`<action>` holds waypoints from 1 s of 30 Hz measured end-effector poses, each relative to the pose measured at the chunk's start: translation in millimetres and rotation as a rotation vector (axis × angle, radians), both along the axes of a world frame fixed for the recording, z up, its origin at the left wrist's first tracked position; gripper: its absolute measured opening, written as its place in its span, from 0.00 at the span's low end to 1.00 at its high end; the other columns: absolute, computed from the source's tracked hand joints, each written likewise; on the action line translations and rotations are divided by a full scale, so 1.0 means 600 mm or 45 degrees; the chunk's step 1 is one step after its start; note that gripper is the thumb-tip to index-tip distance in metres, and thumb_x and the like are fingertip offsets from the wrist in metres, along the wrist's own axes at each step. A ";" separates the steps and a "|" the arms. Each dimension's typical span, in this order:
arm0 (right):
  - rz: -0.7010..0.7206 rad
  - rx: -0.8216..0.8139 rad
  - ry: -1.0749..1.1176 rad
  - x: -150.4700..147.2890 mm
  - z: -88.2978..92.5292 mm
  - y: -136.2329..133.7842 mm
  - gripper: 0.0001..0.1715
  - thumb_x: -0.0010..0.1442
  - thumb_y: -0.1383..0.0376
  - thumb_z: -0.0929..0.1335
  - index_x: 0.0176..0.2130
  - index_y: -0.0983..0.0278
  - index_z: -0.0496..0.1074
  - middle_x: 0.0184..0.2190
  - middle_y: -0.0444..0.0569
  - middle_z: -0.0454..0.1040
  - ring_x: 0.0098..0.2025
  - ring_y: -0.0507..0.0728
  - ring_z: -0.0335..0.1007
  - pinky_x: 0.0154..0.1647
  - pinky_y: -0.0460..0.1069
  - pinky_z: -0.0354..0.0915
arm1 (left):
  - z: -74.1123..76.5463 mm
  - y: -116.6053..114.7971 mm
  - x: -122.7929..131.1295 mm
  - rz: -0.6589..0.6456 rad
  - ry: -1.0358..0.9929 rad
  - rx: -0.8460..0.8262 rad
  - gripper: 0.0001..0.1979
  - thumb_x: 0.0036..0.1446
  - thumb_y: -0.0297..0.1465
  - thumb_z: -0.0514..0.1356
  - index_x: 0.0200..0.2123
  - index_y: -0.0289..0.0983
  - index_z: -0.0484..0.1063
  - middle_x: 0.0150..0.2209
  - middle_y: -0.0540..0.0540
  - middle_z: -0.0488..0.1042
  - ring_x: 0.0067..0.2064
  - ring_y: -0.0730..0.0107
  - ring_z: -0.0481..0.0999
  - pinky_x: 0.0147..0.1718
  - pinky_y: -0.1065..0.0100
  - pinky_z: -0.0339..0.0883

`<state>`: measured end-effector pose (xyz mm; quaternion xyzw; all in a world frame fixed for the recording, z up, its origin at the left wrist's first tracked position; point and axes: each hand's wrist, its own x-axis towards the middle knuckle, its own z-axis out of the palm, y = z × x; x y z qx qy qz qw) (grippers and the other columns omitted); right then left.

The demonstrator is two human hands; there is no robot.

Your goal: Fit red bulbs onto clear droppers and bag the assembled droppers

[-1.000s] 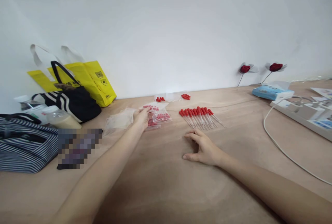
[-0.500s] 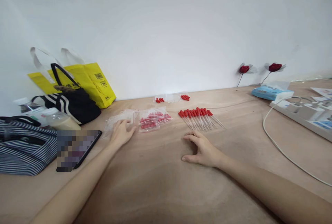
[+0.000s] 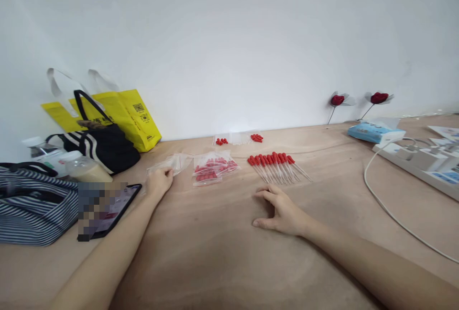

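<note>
My left hand [image 3: 159,183] is closed, thumb and fingers pinched together at the near edge of some clear zip bags [image 3: 175,162]. Beside them lie filled zip bags [image 3: 211,165] with red rubber bulbs inside. My right hand [image 3: 281,210] rests on the table with thumb and fingers apart, holding nothing. Just beyond it, a row of droppers [image 3: 274,164] with red bulbs and clear, thin stems lies side by side. Farther back, small red bulbs [image 3: 256,138] sit on or in clear plastic near the wall, with another few red bulbs [image 3: 221,141] to their left.
On the left stand a yellow bag [image 3: 141,123], a black bag [image 3: 114,149], a bottle [image 3: 88,166] and a striped bag [image 3: 36,214]; a phone [image 3: 118,212] lies near my left forearm. At right are a tissue pack [image 3: 375,130], a power strip [image 3: 423,161] and its white cable [image 3: 390,212].
My left hand has drawn back slightly to the left, and its spread fingers have closed on the clear zip bags. My right hand stays put, open.
</note>
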<state>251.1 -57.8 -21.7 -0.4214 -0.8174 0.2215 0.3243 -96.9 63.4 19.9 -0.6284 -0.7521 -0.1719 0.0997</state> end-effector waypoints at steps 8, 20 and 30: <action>0.064 0.053 -0.043 0.001 -0.002 -0.001 0.27 0.46 0.58 0.70 0.46 0.63 0.66 0.43 0.53 0.65 0.46 0.59 0.61 0.45 0.55 0.60 | 0.011 -0.155 0.057 -0.505 -0.031 0.407 0.11 0.53 0.36 0.51 0.30 0.42 0.72 0.33 0.49 0.76 0.37 0.64 0.74 0.39 0.67 0.65; 0.110 0.119 -0.050 0.012 0.004 -0.005 0.23 0.50 0.62 0.68 0.46 0.64 0.65 0.42 0.53 0.66 0.44 0.58 0.62 0.44 0.54 0.61 | -0.024 -0.207 0.224 -1.337 -0.080 -0.222 0.07 0.50 0.34 0.56 0.32 0.38 0.68 0.37 0.44 0.71 0.38 0.62 0.70 0.37 0.61 0.64; 0.565 0.209 -0.278 0.012 0.030 -0.002 0.36 0.46 0.56 0.69 0.53 0.64 0.62 0.50 0.54 0.64 0.52 0.61 0.57 0.51 0.56 0.52 | -0.040 -0.185 0.204 -1.443 -0.219 -0.465 0.15 0.54 0.39 0.53 0.42 0.38 0.59 0.57 0.39 0.55 0.59 0.57 0.52 0.56 0.49 0.44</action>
